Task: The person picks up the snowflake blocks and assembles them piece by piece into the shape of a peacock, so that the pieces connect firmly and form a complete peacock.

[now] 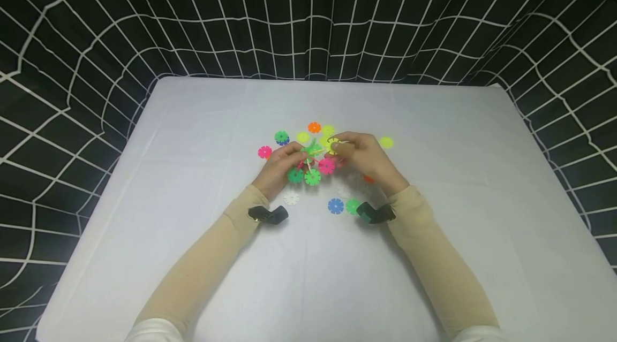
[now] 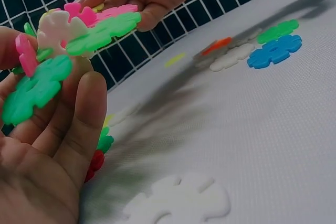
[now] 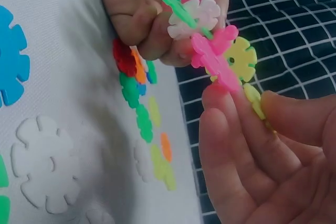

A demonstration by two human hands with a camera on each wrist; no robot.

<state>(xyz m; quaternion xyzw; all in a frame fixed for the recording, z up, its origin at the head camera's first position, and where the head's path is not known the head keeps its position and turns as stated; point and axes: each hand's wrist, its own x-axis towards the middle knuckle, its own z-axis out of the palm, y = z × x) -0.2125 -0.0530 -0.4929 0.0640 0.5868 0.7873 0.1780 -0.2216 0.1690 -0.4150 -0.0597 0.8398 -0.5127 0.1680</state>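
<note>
Above the table my left hand (image 1: 276,169) holds a joined cluster of plastic snowflake discs. In the left wrist view the cluster shows a green disc (image 2: 38,88), a white disc (image 2: 52,31) and a light green disc (image 2: 105,32), slotted together at angles. My right hand (image 1: 368,157) pinches a yellow snowflake disc (image 3: 254,100) between thumb and fingers, at the cluster's right side. Right beside it in the right wrist view are a pink disc (image 3: 218,64) and another yellow disc (image 3: 242,59). Whether the pinched disc is slotted in, I cannot tell.
Loose discs lie on the white table (image 1: 308,278) around the hands: an orange one (image 1: 314,127) behind, a pink one (image 1: 264,152) at the left, a blue one (image 1: 336,206) in front, a yellow one (image 1: 386,142) at the right. A black gridded curtain (image 1: 308,21) hangs behind.
</note>
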